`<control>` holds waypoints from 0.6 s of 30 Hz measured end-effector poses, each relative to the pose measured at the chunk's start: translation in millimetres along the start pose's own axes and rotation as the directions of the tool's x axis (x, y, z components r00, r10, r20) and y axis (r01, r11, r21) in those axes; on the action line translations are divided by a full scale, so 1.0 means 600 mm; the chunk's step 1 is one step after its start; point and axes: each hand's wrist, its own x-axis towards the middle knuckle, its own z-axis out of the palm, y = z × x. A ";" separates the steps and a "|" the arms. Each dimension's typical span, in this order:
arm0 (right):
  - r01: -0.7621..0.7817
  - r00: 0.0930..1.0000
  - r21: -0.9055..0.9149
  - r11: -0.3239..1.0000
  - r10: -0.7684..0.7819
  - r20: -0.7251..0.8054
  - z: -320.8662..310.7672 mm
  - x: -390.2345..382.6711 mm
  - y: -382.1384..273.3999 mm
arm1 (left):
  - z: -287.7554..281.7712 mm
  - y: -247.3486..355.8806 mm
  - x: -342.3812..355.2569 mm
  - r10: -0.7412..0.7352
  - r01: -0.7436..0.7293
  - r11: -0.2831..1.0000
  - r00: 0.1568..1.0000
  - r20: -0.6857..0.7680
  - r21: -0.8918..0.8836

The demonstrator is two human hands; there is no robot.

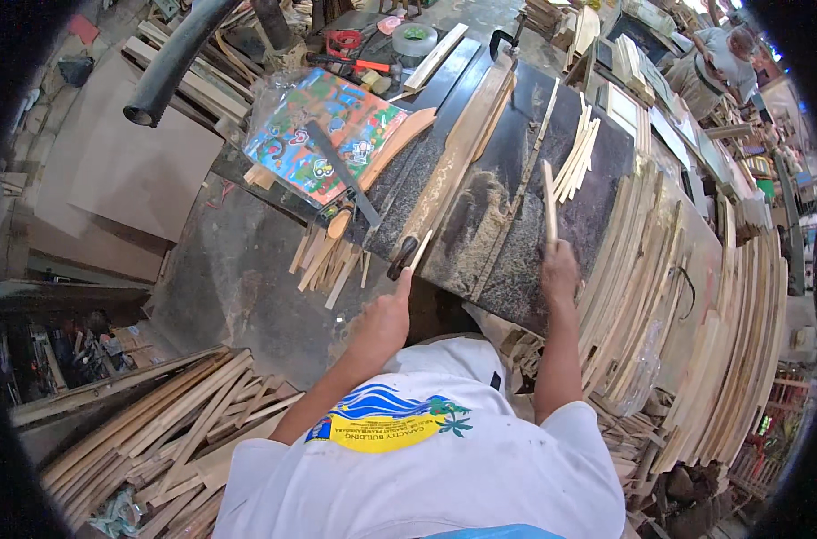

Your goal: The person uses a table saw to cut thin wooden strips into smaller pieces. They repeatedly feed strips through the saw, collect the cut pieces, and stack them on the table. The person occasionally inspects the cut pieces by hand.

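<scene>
Over the near edge of a dark, sawdust-covered table (pixel 534 242), my left hand (pixel 382 322) pinches the end of a thin wooden strip (pixel 422 249), its index finger reaching along it. That strip lies beside the near end of a long wooden board (pixel 452 171), where a black clamp (pixel 403 258) sits. My right hand (pixel 560 269) is closed round a wooden stick (pixel 549 199), which points away from me above the table's right part. Several pale thin strips (pixel 578 160) lie loosely bunched beyond that stick.
A second clamp (pixel 505 43) grips the board's far end. Left of it lie a handsaw (pixel 341 171) and a colourful printed sheet (pixel 314 135). Long planks (pixel 633 287) are stacked close on the right; offcuts (pixel 184 422) pile at lower left. A person (pixel 727 63) is at far right.
</scene>
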 end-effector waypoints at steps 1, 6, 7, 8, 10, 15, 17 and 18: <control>0.072 0.997 0.075 0.995 -0.072 0.005 0.003 -0.010 -0.032 | -0.008 0.005 0.000 -0.010 0.010 1.000 1.000 0.022 0.012; 0.122 0.969 0.326 0.937 -0.184 0.165 0.002 -0.022 -0.165 | -0.014 0.006 -0.002 0.000 -0.001 1.000 1.000 0.030 0.021; 0.130 0.962 0.368 0.921 -0.208 0.179 0.004 -0.017 -0.176 | -0.011 0.004 0.000 0.005 -0.005 1.000 1.000 0.023 0.022; 0.164 0.959 0.319 0.933 -0.226 0.169 0.018 -0.010 -0.175 | -0.010 0.002 0.001 0.009 -0.009 1.000 1.000 0.016 0.022; 0.125 0.958 0.336 0.933 -0.202 0.204 0.014 -0.008 -0.180 | -0.010 0.003 0.004 -0.008 0.007 1.000 0.999 0.032 0.028; 0.203 0.947 0.359 0.911 -0.275 0.163 0.020 0.012 -0.181 | -0.013 0.007 0.016 -0.023 0.023 1.000 0.999 0.032 0.003; 0.175 0.950 0.359 0.917 -0.253 0.185 0.031 0.032 -0.174 | -0.017 0.012 0.025 -0.001 0.001 1.000 1.000 0.019 0.009; 0.160 0.950 0.358 0.920 -0.242 0.196 0.036 0.043 -0.170 | -0.018 0.015 0.030 0.011 -0.011 1.000 1.000 0.012 0.012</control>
